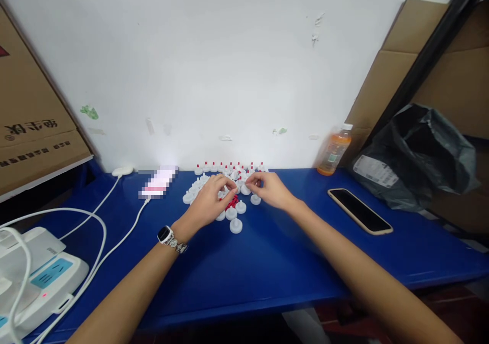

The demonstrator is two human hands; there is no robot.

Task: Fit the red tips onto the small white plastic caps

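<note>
My left hand (214,199), with a watch (165,234) on its wrist, is curled in a pinch over a cluster of small white nozzle caps (236,226). Close by on the right, my right hand (272,188) also pinches, its fingertips facing the left ones. Whatever sits in either pinch is too small to make out against the white pieces behind. Between and below the hands lies a pile of small red tips (232,202). Along the wall stands a row of white caps topped with red tips (213,167). More plain white caps (188,197) lie beside the left hand.
A phone (360,211) lies at right on the blue table (244,278). Behind it are a dark plastic bag (416,155) and an orange drink bottle (334,150). At left, white cables run from a power strip (57,278) toward a lit, blurred-out device (158,182).
</note>
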